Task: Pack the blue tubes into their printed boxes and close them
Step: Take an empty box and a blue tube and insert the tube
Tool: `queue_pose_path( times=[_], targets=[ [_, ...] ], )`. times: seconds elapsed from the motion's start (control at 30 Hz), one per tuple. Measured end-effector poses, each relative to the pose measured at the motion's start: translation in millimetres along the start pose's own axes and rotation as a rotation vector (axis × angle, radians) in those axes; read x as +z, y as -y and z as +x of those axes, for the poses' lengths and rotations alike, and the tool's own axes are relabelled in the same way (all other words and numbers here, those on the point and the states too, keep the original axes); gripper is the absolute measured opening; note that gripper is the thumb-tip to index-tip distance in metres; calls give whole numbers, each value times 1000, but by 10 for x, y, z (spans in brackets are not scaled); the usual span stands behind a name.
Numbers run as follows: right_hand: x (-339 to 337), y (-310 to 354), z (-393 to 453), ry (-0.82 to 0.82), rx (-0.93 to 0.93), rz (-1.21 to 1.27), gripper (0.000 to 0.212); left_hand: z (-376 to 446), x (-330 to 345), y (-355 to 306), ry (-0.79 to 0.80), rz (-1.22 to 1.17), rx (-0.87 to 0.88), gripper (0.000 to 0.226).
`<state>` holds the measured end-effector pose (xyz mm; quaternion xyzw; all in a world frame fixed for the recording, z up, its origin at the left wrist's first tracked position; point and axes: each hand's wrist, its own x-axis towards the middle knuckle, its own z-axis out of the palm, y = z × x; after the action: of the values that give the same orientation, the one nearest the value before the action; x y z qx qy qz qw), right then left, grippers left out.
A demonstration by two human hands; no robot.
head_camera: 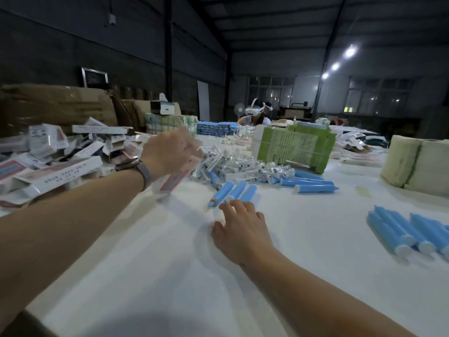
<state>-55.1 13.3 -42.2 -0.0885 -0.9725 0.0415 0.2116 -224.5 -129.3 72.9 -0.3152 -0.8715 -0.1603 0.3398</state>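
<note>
My left hand [170, 152] is raised over the white table [170, 276] and grips a printed box [173, 182] with pink and blue stripes, which hangs down from its fingers, blurred. My right hand [239, 226] lies low on the table, its fingertips touching the near ends of three blue tubes [233, 192] that lie side by side. Another row of blue tubes [313, 183] lies further right, and a bundle of blue tubes [408, 232] sits at the right edge.
A heap of printed boxes [56, 154] fills the left side. Clear plastic-wrapped pieces [233, 161] are piled at the centre. A green strapped bundle [294, 147] and pale stacks [418, 164] stand to the right. A person with a white headset [255, 110] sits across the table.
</note>
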Motion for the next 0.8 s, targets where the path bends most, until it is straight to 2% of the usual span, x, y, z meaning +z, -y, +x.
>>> queue_pose_path(
  times=[0.07, 0.13, 0.23, 0.3, 0.37, 0.4, 0.5, 0.6, 0.67, 0.73, 0.8],
  targets=[
    [-40, 27, -10, -29, 14, 30, 54, -37, -128, -357, -47, -480, -122, 17],
    [-83, 38, -24, -33, 11, 68, 56, -156, -134, -613, -60, -779, -202, 16],
    [-142, 46, -34, 8, -17, 112, 53, -416, -49, -819, -119, -1096, -294, 34],
    [-174, 44, -45, 26, -30, 135, 49, -560, 19, -845, -161, -1260, -315, 53],
    [-179, 41, -58, 26, -33, 160, 45, -735, 175, -806, -100, -1278, -318, 72],
    [-176, 42, -64, 23, -33, 179, 44, -835, 270, -779, -51, -1276, -341, 72],
    [-139, 21, -42, 25, -14, 213, 54, -1031, 493, -657, 63, -1344, -449, 51],
    [-115, -51, 17, 36, 137, 187, 62, -1017, 493, -601, 104, -1411, -435, 37],
    [-104, -66, 55, 159, 216, 148, 63, -1016, 484, -616, 118, -1438, -419, 34],
    [-78, -42, 93, 282, 217, 89, 61, -1031, 494, -626, 118, -1442, -416, 23],
    [-70, -33, 140, 304, 224, 38, 56, -1026, 488, -626, 114, -1425, -440, 12]
  ],
)
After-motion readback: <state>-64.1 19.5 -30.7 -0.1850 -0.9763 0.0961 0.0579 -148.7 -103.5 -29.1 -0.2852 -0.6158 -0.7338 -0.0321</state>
